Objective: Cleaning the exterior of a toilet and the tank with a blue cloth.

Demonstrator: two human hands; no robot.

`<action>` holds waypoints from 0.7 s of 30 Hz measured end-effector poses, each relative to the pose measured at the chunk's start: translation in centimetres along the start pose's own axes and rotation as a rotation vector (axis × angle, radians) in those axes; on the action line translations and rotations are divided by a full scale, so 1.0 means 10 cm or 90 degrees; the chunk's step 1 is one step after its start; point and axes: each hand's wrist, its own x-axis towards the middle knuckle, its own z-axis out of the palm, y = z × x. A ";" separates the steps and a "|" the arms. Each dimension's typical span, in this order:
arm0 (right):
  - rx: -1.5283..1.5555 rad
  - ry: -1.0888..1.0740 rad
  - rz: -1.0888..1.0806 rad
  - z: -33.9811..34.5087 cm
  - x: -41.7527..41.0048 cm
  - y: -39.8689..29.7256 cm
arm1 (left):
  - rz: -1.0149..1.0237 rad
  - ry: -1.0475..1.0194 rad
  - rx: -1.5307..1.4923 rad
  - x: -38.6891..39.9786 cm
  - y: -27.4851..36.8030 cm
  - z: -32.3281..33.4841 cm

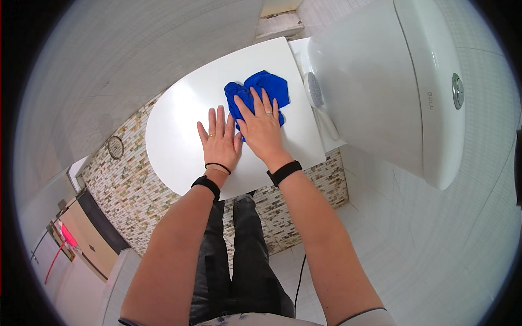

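Observation:
A closed white toilet lid (179, 122) lies before me. On its right half, towards the cistern, a crumpled blue cloth (269, 83) is spread. My right hand (261, 126) presses flat on the cloth, fingers a little apart and pointing away from me. My left hand (221, 140) rests palm down with spread fingers, mostly on the bare lid just left of the cloth. Its thumb reaches the cloth's lower edge, close to the right hand. Part of the cloth is hidden under the right palm.
Right of the lid stands the white toilet cistern (375, 81) with a chrome flush button (458, 91). A white brush (320, 104) lies between lid and cistern. Mosaic floor tiles (134, 171) hold a round drain (116, 147). Pale walls enclose the far side and right. A black cable (300, 281) hangs by my legs.

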 end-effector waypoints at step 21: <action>-0.129 0.035 0.318 0.30 -1.47 -0.32 | -0.189 0.087 -0.032 -0.70 -0.95 -0.04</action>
